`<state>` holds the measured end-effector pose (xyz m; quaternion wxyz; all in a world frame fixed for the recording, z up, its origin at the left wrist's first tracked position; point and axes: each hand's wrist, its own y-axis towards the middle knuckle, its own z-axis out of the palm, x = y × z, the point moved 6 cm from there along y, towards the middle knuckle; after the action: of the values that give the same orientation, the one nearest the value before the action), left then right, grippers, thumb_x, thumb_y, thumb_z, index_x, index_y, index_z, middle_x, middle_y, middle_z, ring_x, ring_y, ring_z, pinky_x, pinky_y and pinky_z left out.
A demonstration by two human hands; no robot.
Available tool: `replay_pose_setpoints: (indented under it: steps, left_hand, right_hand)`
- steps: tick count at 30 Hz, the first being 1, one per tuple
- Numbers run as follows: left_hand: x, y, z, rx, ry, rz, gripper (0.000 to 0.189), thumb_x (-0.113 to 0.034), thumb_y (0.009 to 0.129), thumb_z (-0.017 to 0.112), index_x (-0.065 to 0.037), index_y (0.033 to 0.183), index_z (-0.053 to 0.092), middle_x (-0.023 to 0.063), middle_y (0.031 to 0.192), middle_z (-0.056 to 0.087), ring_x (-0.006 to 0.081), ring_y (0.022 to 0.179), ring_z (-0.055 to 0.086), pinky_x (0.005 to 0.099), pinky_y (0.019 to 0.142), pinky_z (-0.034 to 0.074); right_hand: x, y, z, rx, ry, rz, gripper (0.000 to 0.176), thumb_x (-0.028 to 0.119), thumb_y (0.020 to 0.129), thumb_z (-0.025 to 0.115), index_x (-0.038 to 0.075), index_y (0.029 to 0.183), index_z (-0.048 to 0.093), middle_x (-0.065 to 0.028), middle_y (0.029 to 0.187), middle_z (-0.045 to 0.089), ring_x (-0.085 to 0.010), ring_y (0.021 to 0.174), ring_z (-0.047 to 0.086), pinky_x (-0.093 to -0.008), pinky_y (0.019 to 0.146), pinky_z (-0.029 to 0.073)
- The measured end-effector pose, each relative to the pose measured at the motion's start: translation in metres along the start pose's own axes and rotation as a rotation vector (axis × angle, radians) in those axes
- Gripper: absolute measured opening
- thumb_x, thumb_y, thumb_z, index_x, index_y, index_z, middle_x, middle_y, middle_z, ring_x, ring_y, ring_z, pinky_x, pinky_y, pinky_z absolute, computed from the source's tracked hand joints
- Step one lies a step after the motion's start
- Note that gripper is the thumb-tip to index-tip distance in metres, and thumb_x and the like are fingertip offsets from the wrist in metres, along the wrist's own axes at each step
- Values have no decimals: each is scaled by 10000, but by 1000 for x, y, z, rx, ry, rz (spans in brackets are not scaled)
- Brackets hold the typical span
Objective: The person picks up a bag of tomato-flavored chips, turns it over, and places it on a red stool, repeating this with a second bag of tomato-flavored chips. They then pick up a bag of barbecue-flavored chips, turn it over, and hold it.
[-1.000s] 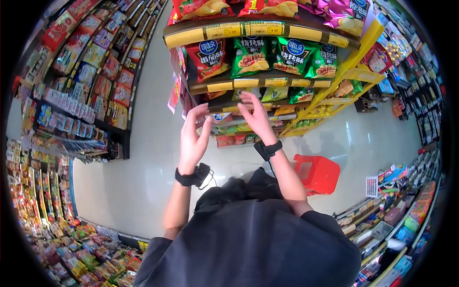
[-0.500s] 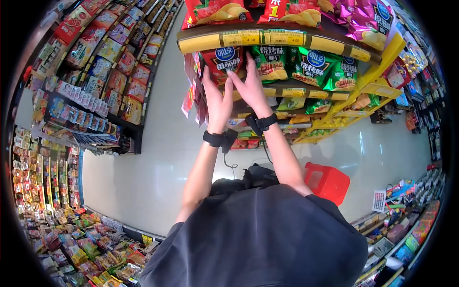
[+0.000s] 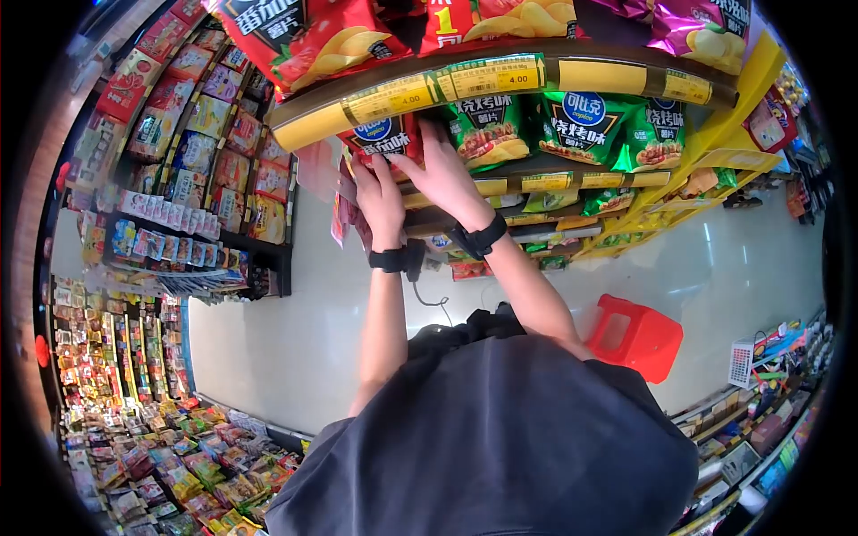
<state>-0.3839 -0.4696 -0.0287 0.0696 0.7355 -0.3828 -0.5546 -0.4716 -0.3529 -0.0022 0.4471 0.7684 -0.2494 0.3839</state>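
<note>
A red bag of potato chips (image 3: 382, 136) sits at the left end of the shelf below the top one, its upper part hidden under the shelf edge above. My left hand (image 3: 379, 192) presses on the bag's lower left side with its fingers. From the right, my right hand (image 3: 445, 179) grips the same bag, thumb on its front and fingertips reaching back between it and a green bag of chips (image 3: 487, 134). More green chip bags (image 3: 585, 129) stand further right on this shelf. Black straps circle both wrists.
Above my hands juts a shelf edge with yellow price labels (image 3: 400, 96), with large red chip bags (image 3: 500, 22) on top. A yellow rack frame (image 3: 666, 192) bounds the right side. A red stool (image 3: 636, 339) stands on the floor; another stocked shelf (image 3: 192, 170) is at left.
My view has come closer to the shelf. Both hands have moved further in with the red chip bag, my right fingers now deeper beside it and partly hidden.
</note>
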Motion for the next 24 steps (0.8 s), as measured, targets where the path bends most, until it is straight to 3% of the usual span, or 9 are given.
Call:
replay_pose_setpoints:
  steps: [1, 4, 8, 12, 13, 16, 20, 21, 24]
  left_hand:
    - [3, -2, 5, 7, 61, -21, 494, -304, 1004, 440, 62, 1331, 387, 303, 1045, 628, 464, 951, 600, 483, 793, 478]
    - [-5, -8, 10, -64, 171, 79, 476, -292, 1004, 430, 62, 1320, 397, 299, 1005, 634, 467, 910, 605, 496, 759, 480]
    - [-2, -8, 13, -98, 211, 49, 441, -292, 1003, 423, 60, 1270, 431, 292, 951, 639, 474, 854, 610, 499, 723, 487]
    - [11, -9, 12, -38, 50, -43, 457, -278, 1006, 417, 57, 1314, 381, 299, 1068, 614, 469, 964, 599, 480, 813, 479]
    - [11, -12, 9, -17, -79, -55, 470, -260, 1011, 412, 57, 1352, 344, 292, 1164, 586, 442, 1055, 583, 445, 896, 455]
    - [5, -15, -2, -42, -116, -5, 474, -243, 1012, 411, 57, 1370, 328, 290, 1206, 570, 419, 1099, 570, 419, 933, 436]
    - [-7, -15, -10, -64, -186, 51, 458, -243, 1024, 406, 53, 1366, 335, 241, 1209, 562, 352, 1088, 556, 393, 949, 416]
    - [-10, -13, -12, -44, -212, 40, 444, -240, 1029, 402, 49, 1361, 344, 204, 1207, 560, 298, 1084, 547, 373, 950, 411]
    - [-22, -14, -18, -38, -201, 48, 430, -236, 1031, 403, 46, 1352, 358, 190, 1200, 565, 272, 1079, 545, 358, 946, 414]
  right_hand:
    - [-2, 1, 0, -3, 2, -7, 684, 317, 866, 682, -48, 1345, 357, -295, 1236, 507, -479, 1076, 540, -472, 892, 474]
    - [-8, 1, 2, 18, 63, -6, 687, 326, 869, 675, -48, 1347, 354, -295, 1250, 498, -478, 1090, 531, -471, 901, 471]
    - [-9, 2, 4, 20, 88, 24, 697, 318, 864, 682, -48, 1355, 350, -288, 1284, 477, -473, 1120, 517, -467, 923, 464]
    - [-8, 0, 0, 9, 110, -41, 716, 300, 850, 699, -39, 1370, 341, -282, 1310, 450, -462, 1137, 507, -460, 944, 453]
    - [-6, -2, -2, -11, 124, -82, 713, 290, 845, 700, -36, 1370, 344, -288, 1305, 445, -471, 1123, 505, -470, 936, 453]
    - [8, -5, -8, -47, 207, -140, 697, 259, 825, 724, -16, 1362, 374, -275, 1303, 442, -462, 1140, 480, -472, 953, 431]
    - [17, -8, -15, -68, 202, -174, 672, 267, 833, 728, -5, 1351, 398, -260, 1298, 452, -437, 1155, 484, -452, 966, 430]
    - [19, -8, -17, -67, 209, -182, 677, 269, 840, 728, -6, 1357, 390, -251, 1304, 454, -421, 1169, 487, -438, 978, 428]
    - [25, -6, -22, -93, 221, -208, 676, 287, 842, 735, -9, 1347, 397, -236, 1286, 476, -393, 1175, 494, -418, 987, 426]
